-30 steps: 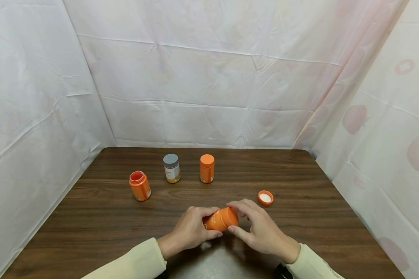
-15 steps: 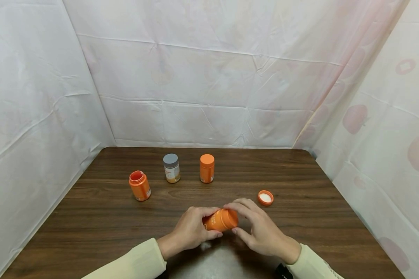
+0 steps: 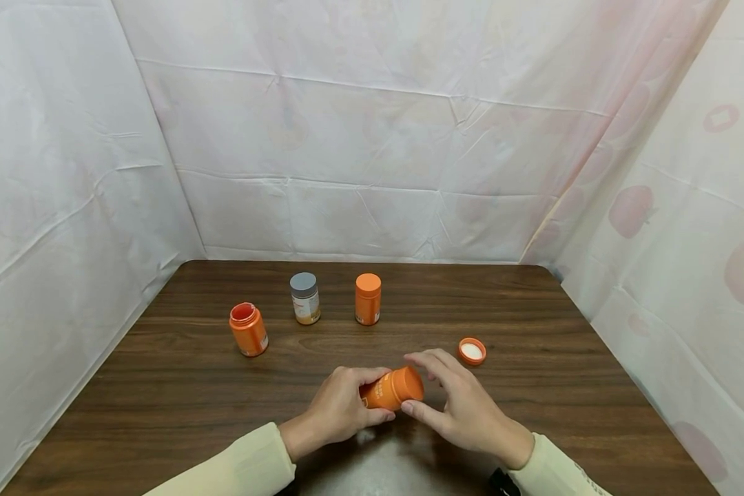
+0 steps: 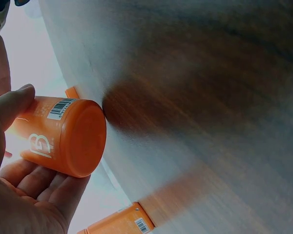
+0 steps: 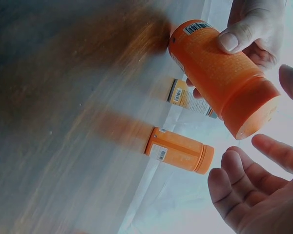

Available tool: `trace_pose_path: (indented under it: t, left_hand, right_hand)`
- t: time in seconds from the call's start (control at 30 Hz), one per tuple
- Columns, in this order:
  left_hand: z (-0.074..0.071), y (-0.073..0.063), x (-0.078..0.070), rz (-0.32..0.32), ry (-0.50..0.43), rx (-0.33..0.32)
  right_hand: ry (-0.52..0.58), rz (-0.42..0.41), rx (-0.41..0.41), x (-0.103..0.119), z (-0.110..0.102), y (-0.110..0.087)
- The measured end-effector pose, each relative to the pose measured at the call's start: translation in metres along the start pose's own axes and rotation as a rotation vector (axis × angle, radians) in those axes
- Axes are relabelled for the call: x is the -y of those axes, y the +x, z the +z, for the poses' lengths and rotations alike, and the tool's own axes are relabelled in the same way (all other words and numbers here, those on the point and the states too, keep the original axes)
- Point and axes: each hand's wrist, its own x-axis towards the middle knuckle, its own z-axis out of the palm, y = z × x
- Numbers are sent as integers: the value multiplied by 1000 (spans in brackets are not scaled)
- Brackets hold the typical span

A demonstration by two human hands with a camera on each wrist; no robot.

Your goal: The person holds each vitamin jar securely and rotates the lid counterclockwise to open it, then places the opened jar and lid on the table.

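My left hand (image 3: 337, 406) grips the body of an orange pill bottle (image 3: 379, 393), tilted with its capped end toward the right. In the left wrist view, thumb and fingers lie around the bottle (image 4: 53, 131) and its base faces the camera. The orange cap (image 5: 249, 108) is on the bottle. Around this cap my right hand (image 3: 465, 410) stands with fingers spread; the right wrist view has its fingertips (image 5: 224, 183) apart from the cap. Beyond the right hand lies a loose orange cap (image 3: 472, 351), white inside facing up.
An uncapped orange bottle (image 3: 249, 332) stands at the left of the brown wooden table (image 3: 161, 413). Farther back are a grey-capped bottle (image 3: 305, 300) and another capped orange bottle (image 3: 368, 300). White curtains (image 3: 359, 138) enclose the back and sides.
The right hand's fingers closed in on the bottle's cap half a second ago and have now spread away from it. The left hand and bottle have stayed nearly still.
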Motion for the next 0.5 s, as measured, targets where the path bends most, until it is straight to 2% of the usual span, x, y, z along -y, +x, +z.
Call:
trace_pose_path:
  t: [0.3,0.5]
  left_hand:
    - [0,-1,-1,-14,-12,-5]
    - [0,-1,-1,-17,-11,0]
  right_hand:
    - [-38,117,-23,3,-1,1]
    - [-55,152,-32,5,-1,2]
